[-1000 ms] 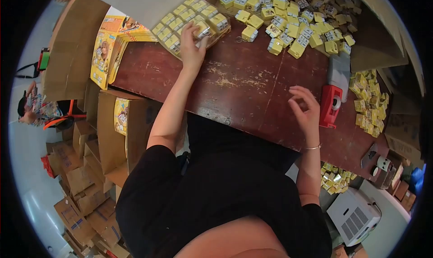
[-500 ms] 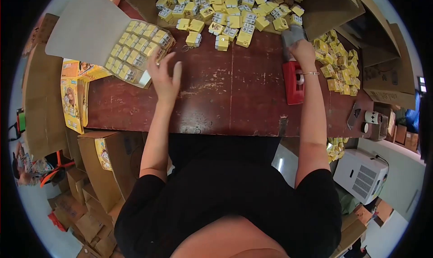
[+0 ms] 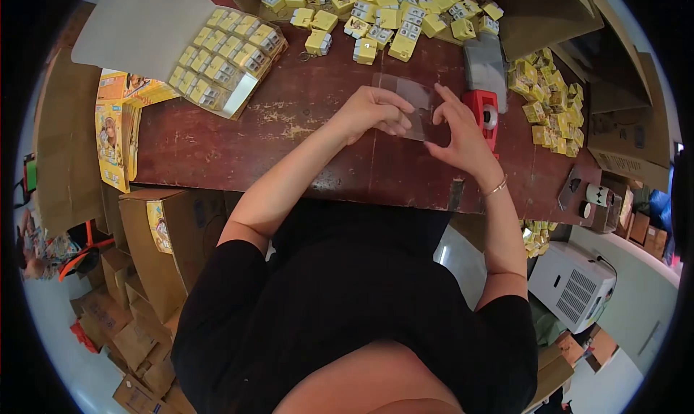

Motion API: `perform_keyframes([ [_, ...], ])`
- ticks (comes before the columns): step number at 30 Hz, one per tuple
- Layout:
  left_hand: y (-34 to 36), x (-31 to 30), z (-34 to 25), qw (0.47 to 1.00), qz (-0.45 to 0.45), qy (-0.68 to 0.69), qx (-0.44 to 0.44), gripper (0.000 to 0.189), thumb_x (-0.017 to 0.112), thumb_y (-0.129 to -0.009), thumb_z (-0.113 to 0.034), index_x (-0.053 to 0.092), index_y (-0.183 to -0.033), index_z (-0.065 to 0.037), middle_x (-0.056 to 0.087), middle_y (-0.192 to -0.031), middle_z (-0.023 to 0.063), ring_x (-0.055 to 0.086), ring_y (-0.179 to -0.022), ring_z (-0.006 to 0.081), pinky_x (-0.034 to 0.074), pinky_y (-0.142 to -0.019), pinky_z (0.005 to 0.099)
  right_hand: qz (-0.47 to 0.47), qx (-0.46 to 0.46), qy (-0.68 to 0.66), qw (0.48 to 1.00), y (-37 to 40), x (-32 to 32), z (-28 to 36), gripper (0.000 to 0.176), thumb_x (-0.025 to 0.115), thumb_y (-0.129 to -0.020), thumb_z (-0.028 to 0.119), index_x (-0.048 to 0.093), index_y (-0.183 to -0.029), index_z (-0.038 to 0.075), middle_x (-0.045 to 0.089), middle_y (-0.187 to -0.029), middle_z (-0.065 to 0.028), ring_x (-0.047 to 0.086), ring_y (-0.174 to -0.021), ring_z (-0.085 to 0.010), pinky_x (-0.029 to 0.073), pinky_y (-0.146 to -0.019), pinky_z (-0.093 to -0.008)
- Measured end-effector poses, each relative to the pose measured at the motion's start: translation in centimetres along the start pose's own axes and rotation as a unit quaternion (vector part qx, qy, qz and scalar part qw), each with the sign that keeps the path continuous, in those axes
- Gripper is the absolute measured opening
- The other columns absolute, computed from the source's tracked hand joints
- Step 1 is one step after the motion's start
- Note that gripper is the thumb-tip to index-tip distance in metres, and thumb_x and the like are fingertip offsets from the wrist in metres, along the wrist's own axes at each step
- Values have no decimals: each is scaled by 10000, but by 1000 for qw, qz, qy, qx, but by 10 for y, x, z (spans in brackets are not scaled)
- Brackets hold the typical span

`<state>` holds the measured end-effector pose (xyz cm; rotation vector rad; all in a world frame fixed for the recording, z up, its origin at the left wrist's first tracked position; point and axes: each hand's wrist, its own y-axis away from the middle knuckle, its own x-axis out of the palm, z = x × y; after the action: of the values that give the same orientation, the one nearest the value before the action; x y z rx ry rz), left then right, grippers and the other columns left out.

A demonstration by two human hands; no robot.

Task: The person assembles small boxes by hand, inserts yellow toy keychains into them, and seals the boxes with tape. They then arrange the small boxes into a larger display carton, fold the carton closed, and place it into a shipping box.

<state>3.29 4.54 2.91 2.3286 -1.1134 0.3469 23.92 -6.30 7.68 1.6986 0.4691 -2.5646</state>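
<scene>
A flat clear plastic sheet [image 3: 413, 94] is between my two hands, above the table. My left hand [image 3: 372, 112] is closed on its left and lower part, the fingers bent over the plastic. My right hand [image 3: 463, 135] spans its right edge, with the index fingertip at the upper corner and the thumb at the lower one. Just beyond my right hand sits a red tape dispenser [image 3: 483, 110] with a roll in it. Behind that lies a stack of similar clear plastic sheets [image 3: 485, 63].
Small yellow-and-white boxes [image 3: 387, 18] are heaped at the back, with more yellow boxes [image 3: 553, 110] on the right. An open display box [image 3: 249, 85] holds rows of them on the left, beside printed yellow cartons [image 3: 112, 135]. Cardboard boxes [image 3: 629, 128] border the red table [image 3: 289, 154].
My right hand has come back from the plastic stack to the middle. My left hand has moved right, away from the display box, and closed on the clear plastic sheet. The view has shifted slightly.
</scene>
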Motion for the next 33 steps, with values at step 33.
perform_keyframes([
  [33,25,50,55,918,-153,-208,302,120,558,-903,-121,486,-958,-43,478,-1162,144,518,-1025,233,408,-913,328,-194,259,-602,730,28,76,65,309,500,-988,204,450,-1255,57,540,-1107,-64,533,-1004,-147,467,-857,-278],
])
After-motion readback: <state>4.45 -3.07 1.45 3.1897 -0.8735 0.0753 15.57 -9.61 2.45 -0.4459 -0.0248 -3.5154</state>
